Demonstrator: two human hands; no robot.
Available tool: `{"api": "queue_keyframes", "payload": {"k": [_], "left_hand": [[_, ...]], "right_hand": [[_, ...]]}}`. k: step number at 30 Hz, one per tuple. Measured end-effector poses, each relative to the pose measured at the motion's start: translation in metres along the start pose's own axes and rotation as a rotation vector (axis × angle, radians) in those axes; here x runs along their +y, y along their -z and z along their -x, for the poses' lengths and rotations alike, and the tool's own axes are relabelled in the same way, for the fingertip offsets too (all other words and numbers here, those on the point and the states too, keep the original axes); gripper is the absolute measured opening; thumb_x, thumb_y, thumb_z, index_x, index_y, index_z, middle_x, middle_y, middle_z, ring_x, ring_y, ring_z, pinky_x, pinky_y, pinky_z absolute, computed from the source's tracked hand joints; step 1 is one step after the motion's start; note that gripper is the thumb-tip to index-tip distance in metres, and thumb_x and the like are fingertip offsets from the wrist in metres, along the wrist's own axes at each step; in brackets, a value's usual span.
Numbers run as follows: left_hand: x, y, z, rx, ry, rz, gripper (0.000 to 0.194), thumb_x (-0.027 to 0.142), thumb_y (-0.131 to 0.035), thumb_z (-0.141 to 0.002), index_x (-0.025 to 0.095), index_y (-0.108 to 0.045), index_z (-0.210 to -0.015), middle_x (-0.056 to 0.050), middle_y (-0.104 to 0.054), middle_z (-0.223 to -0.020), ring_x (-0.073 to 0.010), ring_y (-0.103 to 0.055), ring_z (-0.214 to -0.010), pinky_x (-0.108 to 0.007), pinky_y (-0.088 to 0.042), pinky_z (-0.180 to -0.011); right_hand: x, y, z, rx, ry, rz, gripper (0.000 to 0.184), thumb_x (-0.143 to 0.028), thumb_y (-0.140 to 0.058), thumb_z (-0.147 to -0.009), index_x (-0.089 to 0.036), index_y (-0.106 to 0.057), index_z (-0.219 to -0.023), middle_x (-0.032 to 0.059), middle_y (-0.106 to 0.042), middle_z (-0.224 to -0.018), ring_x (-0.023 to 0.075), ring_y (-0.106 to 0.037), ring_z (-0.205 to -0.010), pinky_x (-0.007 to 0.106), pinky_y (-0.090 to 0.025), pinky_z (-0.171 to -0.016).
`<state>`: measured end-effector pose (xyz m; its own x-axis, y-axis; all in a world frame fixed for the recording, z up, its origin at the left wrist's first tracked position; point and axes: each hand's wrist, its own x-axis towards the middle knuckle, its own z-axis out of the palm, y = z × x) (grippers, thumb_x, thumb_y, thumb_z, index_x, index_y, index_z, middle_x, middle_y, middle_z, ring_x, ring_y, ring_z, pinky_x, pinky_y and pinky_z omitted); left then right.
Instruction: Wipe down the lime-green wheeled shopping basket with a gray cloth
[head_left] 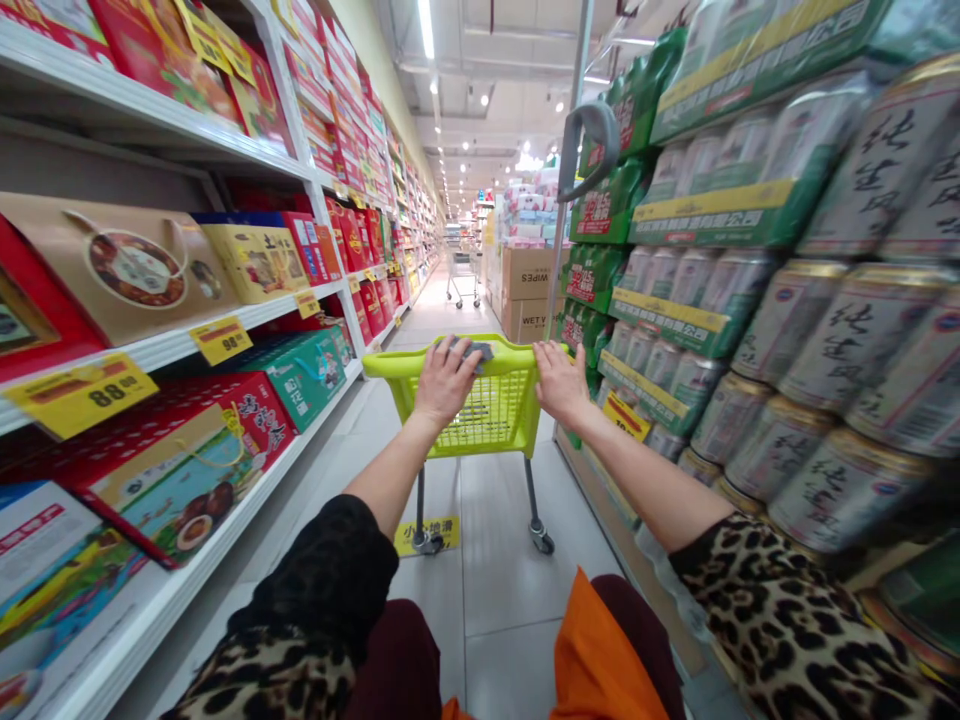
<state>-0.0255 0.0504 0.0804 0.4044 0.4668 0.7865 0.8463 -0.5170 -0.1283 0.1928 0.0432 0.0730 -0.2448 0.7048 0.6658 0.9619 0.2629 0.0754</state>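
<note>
A lime-green shopping cart [480, 435] with a plastic basket and grey legs on casters stands in front of me in the aisle. My left hand [446, 380] lies over its near rim, with fingers closed on a crumpled grey cloth [477, 350] pressed against the rim. At the basket's right corner, my right hand [559, 382] wraps its fingers over the green rim. Both arms are stretched forward. The undersides of the fingers are hidden.
Shelves of gift boxes [142, 265] with yellow price tags [220, 340] run along the left. Stacked beer cans [847, 340] line the right. Ahead are cardboard cartons [523, 285] and another cart [463, 275]. A yellow floor sign [448, 532] lies beneath the green cart.
</note>
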Motion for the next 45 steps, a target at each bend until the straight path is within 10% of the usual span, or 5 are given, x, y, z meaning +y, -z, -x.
{"api": "queue_keyframes", "payload": {"k": [5,15,25,34,45], "left_hand": [[-0.015,0.006,0.006,0.053,0.159,-0.024,0.031,0.027,-0.044,-0.086,0.022,-0.056,-0.114,-0.012,-0.051,-0.129,-0.0283,-0.035,-0.128,-0.052,-0.029,-0.103],[0.061,-0.028,-0.041,-0.066,-0.030,-0.016,0.033,0.022,-0.040,-0.088,0.020,-0.054,-0.118,-0.011,-0.052,-0.129,-0.0269,-0.036,-0.128,-0.053,-0.028,-0.105],[-0.022,0.010,-0.004,0.024,0.173,-0.061,0.029,0.028,-0.042,-0.087,0.020,-0.057,-0.111,-0.012,-0.053,-0.125,-0.0271,-0.041,-0.123,-0.046,-0.034,-0.101],[0.040,-0.014,-0.029,-0.042,-0.047,-0.014,0.029,0.025,-0.040,-0.088,0.023,-0.056,-0.112,-0.009,-0.052,-0.129,-0.0261,-0.036,-0.127,-0.050,-0.027,-0.105],[-0.057,0.023,0.014,0.024,0.252,-0.097,0.029,0.026,-0.044,-0.084,0.023,-0.058,-0.109,-0.009,-0.054,-0.122,-0.0260,-0.043,-0.119,-0.045,-0.034,-0.100]], "right_hand": [[-0.015,-0.002,-0.001,-0.005,-0.015,-0.038,0.060,-0.016,-0.043,-0.076,-0.003,-0.037,-0.135,0.0185,-0.040,-0.139,0.0295,-0.030,-0.130,0.058,-0.005,-0.105],[-0.017,-0.012,0.000,0.092,-0.062,-0.128,0.056,-0.011,-0.031,-0.083,-0.008,-0.031,-0.139,0.0155,-0.044,-0.137,0.0227,-0.034,-0.129,0.053,-0.010,-0.107],[-0.013,-0.010,0.004,0.065,-0.003,-0.122,0.063,-0.010,-0.037,-0.077,-0.008,-0.030,-0.139,0.0161,-0.043,-0.138,0.0242,-0.032,-0.130,0.053,-0.007,-0.107],[-0.015,-0.010,0.008,0.047,0.012,-0.037,0.059,-0.013,-0.039,-0.078,-0.009,-0.036,-0.137,0.0162,-0.037,-0.142,0.0267,-0.026,-0.133,0.055,-0.008,-0.106],[-0.016,-0.010,0.009,0.030,-0.014,-0.043,0.061,-0.013,-0.040,-0.076,-0.006,-0.035,-0.137,0.0166,-0.036,-0.143,0.0268,-0.024,-0.134,0.054,-0.008,-0.106]]}}
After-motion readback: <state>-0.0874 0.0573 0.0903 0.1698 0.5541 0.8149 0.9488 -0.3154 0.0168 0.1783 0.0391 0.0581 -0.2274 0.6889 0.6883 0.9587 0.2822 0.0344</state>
